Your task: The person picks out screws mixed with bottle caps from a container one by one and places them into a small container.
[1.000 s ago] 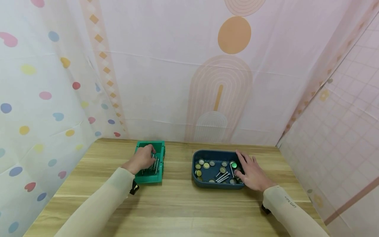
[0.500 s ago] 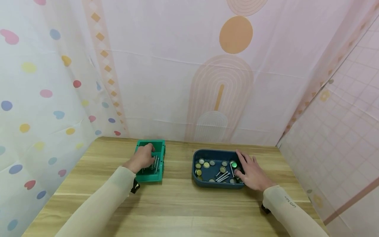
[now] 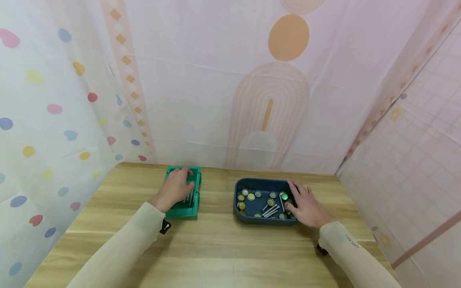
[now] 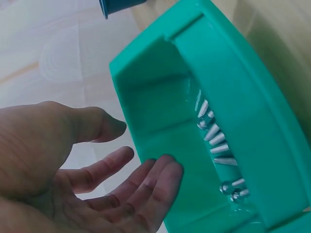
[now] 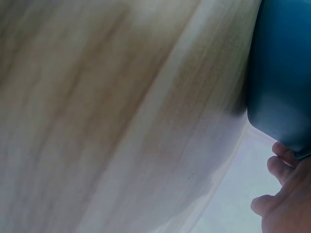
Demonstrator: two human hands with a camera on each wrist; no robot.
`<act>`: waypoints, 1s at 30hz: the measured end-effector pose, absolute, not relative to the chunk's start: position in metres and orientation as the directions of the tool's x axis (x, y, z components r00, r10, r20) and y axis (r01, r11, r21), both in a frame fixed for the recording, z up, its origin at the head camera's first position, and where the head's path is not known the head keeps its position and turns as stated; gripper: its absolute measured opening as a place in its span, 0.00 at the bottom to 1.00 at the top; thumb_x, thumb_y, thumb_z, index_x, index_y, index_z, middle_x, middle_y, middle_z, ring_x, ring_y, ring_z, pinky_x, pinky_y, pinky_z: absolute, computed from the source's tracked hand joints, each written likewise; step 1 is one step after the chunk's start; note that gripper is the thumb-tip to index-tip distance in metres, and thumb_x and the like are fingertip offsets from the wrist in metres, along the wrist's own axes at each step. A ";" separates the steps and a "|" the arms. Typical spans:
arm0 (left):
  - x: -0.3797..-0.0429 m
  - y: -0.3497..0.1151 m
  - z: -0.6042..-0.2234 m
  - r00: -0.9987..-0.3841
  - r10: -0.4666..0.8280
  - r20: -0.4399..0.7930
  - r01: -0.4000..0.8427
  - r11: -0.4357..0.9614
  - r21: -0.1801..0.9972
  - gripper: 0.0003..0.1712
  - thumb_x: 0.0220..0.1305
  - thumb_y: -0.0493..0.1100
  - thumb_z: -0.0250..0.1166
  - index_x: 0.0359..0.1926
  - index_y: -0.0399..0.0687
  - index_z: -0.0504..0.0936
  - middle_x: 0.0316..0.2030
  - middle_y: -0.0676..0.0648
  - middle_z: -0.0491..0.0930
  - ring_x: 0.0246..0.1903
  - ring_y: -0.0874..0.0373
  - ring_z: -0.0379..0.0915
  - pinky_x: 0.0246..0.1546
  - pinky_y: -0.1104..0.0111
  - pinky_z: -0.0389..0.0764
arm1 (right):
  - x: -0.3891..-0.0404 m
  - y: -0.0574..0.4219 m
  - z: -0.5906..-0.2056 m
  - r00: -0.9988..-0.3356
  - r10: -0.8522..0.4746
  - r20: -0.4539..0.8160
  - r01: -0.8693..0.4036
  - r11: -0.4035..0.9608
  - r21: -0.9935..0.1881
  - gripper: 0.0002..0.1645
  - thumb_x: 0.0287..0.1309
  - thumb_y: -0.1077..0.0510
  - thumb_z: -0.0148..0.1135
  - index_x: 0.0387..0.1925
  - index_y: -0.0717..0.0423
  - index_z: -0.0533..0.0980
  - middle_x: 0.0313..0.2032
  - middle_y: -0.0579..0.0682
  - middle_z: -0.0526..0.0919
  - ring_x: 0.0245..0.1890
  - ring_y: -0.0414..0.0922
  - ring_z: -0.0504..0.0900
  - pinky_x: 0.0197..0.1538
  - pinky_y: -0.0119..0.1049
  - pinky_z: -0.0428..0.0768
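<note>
In the head view my left hand [image 3: 173,188] hovers over the green bin [image 3: 181,213], its fingers loosely bent. The left wrist view shows that hand [image 4: 112,179] with thumb and fingers apart and nothing between them. Several silver screws [image 4: 218,141] lie along one side of the bin's floor, clear of the fingertips. At the right end of the dark blue tray [image 3: 248,218], my right hand [image 3: 307,207] holds the wall, thumb inside and fingers outside. Inside the tray are several round metal caps [image 3: 251,196], one green cap [image 3: 284,196] and several screws [image 3: 271,211].
Both containers stand on a wood-grain table [image 3: 216,248], with a gap between them. A patterned cloth [image 3: 194,100] hangs right behind the table's back edge. More cloth closes off the left and right sides.
My left hand has risen out of the green bin, and its fingers have spread apart. My right hand stays on the tray. The head view has tilted slightly.
</note>
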State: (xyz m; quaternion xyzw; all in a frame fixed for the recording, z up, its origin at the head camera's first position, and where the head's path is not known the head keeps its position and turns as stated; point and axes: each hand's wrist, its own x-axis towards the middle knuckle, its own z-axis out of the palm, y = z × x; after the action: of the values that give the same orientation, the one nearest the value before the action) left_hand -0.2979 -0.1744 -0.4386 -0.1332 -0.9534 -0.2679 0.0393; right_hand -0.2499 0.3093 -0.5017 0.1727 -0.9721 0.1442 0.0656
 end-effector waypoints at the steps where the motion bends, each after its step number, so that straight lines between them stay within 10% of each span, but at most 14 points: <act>1: -0.297 -0.172 -0.438 -0.960 0.231 0.159 0.280 0.822 0.496 0.21 0.83 0.37 0.65 0.68 0.29 0.82 0.49 0.30 0.87 0.37 0.45 0.79 0.40 0.54 0.83 | -0.250 0.309 -0.501 -0.932 -0.316 0.177 -0.354 0.899 -0.258 0.51 0.88 0.47 0.62 0.95 0.60 0.50 0.89 0.71 0.62 0.86 0.74 0.68 0.88 0.83 0.54; 19: -0.277 -0.118 -0.430 -0.883 0.341 0.322 0.443 0.834 0.330 0.18 0.81 0.41 0.70 0.65 0.40 0.87 0.62 0.32 0.87 0.34 0.49 0.79 0.24 0.65 0.76 | -0.253 0.310 -0.497 -0.936 -0.315 0.155 -0.347 0.901 -0.262 0.52 0.87 0.48 0.62 0.95 0.61 0.49 0.88 0.73 0.63 0.86 0.75 0.67 0.88 0.83 0.53; 30: -0.270 -0.079 -0.438 -0.863 0.414 0.289 0.488 0.832 0.265 0.21 0.78 0.46 0.76 0.67 0.47 0.87 0.62 0.38 0.89 0.56 0.40 0.90 0.54 0.43 0.92 | -0.251 0.311 -0.498 -0.939 -0.314 0.139 -0.341 0.902 -0.265 0.52 0.88 0.47 0.62 0.96 0.59 0.48 0.89 0.71 0.61 0.87 0.74 0.66 0.88 0.83 0.52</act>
State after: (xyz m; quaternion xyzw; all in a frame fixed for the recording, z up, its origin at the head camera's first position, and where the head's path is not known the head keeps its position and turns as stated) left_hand -0.2703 -0.0789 -0.4380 -0.2372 -0.9506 -0.1669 0.1105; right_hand -0.2514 0.3107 -0.4980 0.1680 -0.9741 0.1442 0.0466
